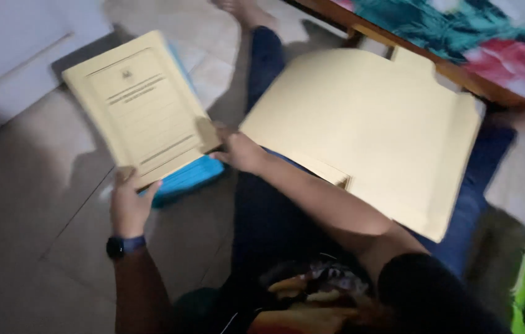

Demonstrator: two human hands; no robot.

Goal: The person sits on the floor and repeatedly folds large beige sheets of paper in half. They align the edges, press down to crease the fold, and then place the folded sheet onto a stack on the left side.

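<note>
Both hands clamp the yellow folder (pixel 142 105): left hand (pixel 128 204) at its near edge, right hand (pixel 238 151) at its right corner, blue folders (pixel 185 179) beneath; bare floor (pixel 21 204) lies leftward.

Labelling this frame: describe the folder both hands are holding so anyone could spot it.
Start at the tiled floor, left of the seated person's legs. There the left hand and right hand hold a closed yellow folder above a blue stack. Unlike the blank open folder on the lap, its cover shows a printed frame.
</note>
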